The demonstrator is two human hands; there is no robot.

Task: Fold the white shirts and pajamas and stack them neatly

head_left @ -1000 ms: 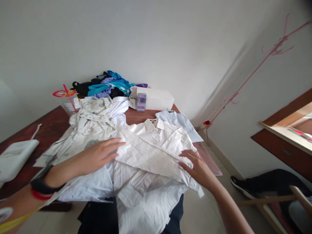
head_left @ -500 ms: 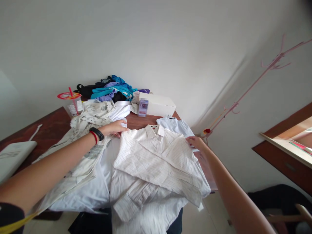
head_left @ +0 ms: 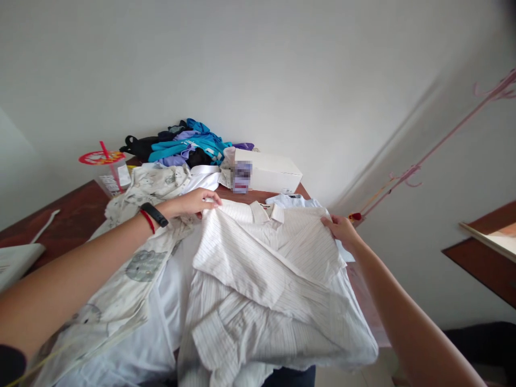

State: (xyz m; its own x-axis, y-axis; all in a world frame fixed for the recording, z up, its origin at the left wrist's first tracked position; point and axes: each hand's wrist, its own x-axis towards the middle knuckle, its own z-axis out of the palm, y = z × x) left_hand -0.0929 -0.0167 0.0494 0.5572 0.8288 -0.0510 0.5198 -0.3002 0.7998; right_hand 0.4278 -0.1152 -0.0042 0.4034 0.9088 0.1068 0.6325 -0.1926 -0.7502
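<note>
A white striped button-up shirt (head_left: 274, 258) hangs between my hands, its sleeves crossed over the front and its lower part drooping toward me past the table edge. My left hand (head_left: 197, 202) pinches one shoulder, with a black band and a red cord on that wrist. At the other shoulder, my right hand (head_left: 342, 228) grips the cloth between thumb and fingers. Behind the collar lies a pale blue folded garment (head_left: 292, 200), partly covered by the shirt. Left of the shirt spreads a white patterned garment (head_left: 145, 263) over other white cloth.
A plastic cup (head_left: 113, 174) with a red straw stands at the back left. Along the wall are a heap of blue and black clothes (head_left: 189, 145) and a white box (head_left: 274, 171). A pink coat rack (head_left: 435, 145) leans across the right side.
Both hands have lifted the striped shirt's shoulders, so it now covers more of the pale blue garment. The view has shifted slightly.
</note>
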